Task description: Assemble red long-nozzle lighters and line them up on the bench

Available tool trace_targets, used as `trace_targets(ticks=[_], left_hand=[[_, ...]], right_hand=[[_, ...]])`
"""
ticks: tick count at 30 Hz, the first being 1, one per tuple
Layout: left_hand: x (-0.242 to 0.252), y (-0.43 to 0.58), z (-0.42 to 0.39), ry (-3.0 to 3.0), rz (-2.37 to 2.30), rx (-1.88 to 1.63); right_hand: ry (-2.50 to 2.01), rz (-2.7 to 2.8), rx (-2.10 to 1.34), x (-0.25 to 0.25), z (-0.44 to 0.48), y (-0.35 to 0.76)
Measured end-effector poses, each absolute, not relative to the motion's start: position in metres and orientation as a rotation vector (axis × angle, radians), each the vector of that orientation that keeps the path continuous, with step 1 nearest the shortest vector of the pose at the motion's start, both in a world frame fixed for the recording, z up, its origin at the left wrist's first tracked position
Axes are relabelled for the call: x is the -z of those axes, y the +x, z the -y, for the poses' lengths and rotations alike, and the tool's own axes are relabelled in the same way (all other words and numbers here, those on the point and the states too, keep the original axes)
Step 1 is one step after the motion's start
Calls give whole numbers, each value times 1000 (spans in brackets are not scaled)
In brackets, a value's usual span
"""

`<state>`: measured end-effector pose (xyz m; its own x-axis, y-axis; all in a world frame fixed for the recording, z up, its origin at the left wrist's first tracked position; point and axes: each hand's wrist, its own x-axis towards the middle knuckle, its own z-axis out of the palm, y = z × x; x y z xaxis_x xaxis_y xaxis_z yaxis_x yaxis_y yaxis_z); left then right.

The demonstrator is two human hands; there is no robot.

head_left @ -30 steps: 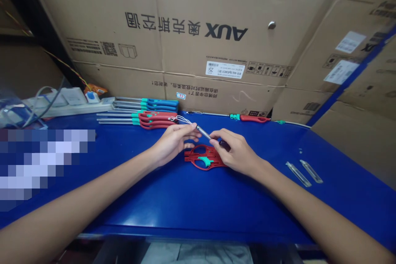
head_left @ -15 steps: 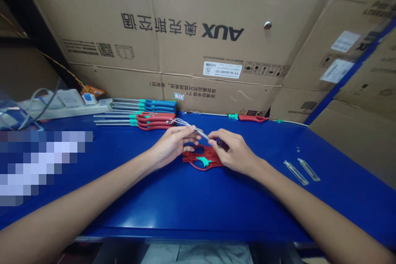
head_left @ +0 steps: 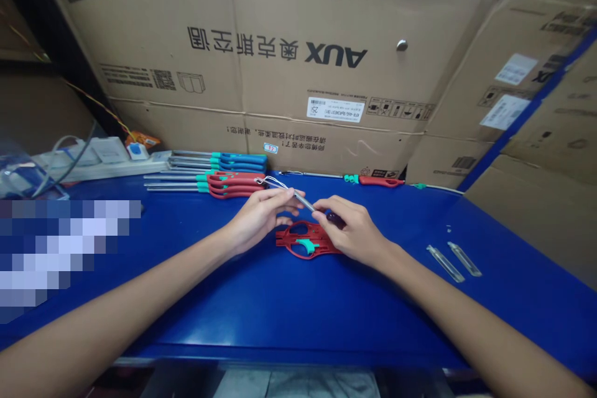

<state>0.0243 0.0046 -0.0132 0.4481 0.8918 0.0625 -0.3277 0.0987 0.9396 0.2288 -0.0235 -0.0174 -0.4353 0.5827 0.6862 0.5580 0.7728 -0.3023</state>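
Note:
Both of my hands meet at the middle of the blue table (head_left: pixel 289 305). My left hand (head_left: pixel 259 217) pinches a thin metal tube (head_left: pixel 304 201) with white wires trailing from its far end. My right hand (head_left: pixel 352 230) is closed on the tube's other end, and a small dark part shows under its fingers. Just below the hands, a red plastic handle shell (head_left: pixel 303 241) with a teal trigger lies flat on the table.
A row of long metal-stemmed tools with red and blue handles (head_left: pixel 219 174) lies at the back left. One red-handled tool (head_left: pixel 373 181) rests near the cardboard boxes (head_left: pixel 289 56). Two clear strips (head_left: pixel 454 259) lie at the right. A power strip with cables (head_left: pixel 93 158) sits far left.
Hands and tube hold nearly the same pose; only the camera view has shifted slightly.

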Motion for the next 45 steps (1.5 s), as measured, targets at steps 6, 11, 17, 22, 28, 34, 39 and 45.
trace_targets(ticks=[6, 11, 17, 22, 28, 34, 39, 45], left_hand=[[13, 25, 0, 1112, -583, -967], [14, 34, 5, 1164, -602, -1217], [3, 28, 0, 1189, -631, -1491], [-1, 20, -8, 1106, -668, -1522], [-1, 19, -10, 1025, -649, -1490], [-4, 18, -9, 1194, -709, -1597], [-6, 16, 6, 1620, -914, -1837], [0, 10, 12, 1874, -904, -1581]], right_hand=[[-836, 2150, -57, 16, 22, 231], [-1098, 2044, -27, 3, 12, 242], [-1490, 2044, -178, 13, -18, 276], [-1586, 2255, -106, 35, -30, 287], [-1483, 2342, -78, 40, -32, 289], [-1357, 2331, -64, 48, -37, 289], [-1352, 2348, -75, 47, -37, 288], [-1373, 2360, -69, 43, -35, 286]])
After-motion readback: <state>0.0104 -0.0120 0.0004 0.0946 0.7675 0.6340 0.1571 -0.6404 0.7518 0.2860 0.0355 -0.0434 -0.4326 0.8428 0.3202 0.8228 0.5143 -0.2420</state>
